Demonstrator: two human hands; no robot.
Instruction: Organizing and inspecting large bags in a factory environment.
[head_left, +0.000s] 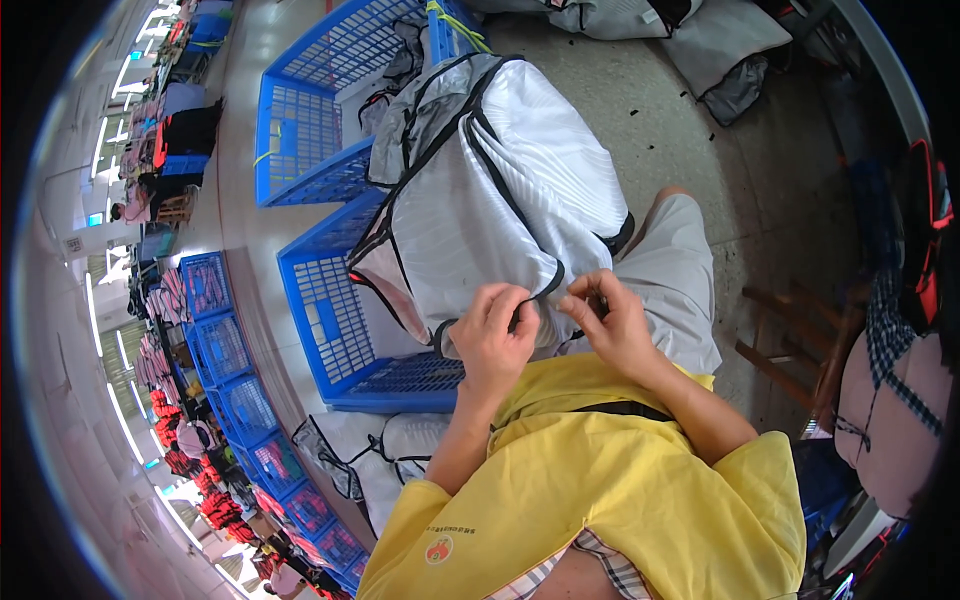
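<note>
White bag (pixel 445 235), black trim (pixel 559 272): left hand (pixel 494 333), right hand (pixel 615 322), fingertips seemingly pinched on trim. Apparent step: edge handling; next calls for steady grip.

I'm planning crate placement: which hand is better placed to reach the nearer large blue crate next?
Probably the left hand: it is closer to the blue crate, while the right hand is farther right. Both are near the black edging.
</note>
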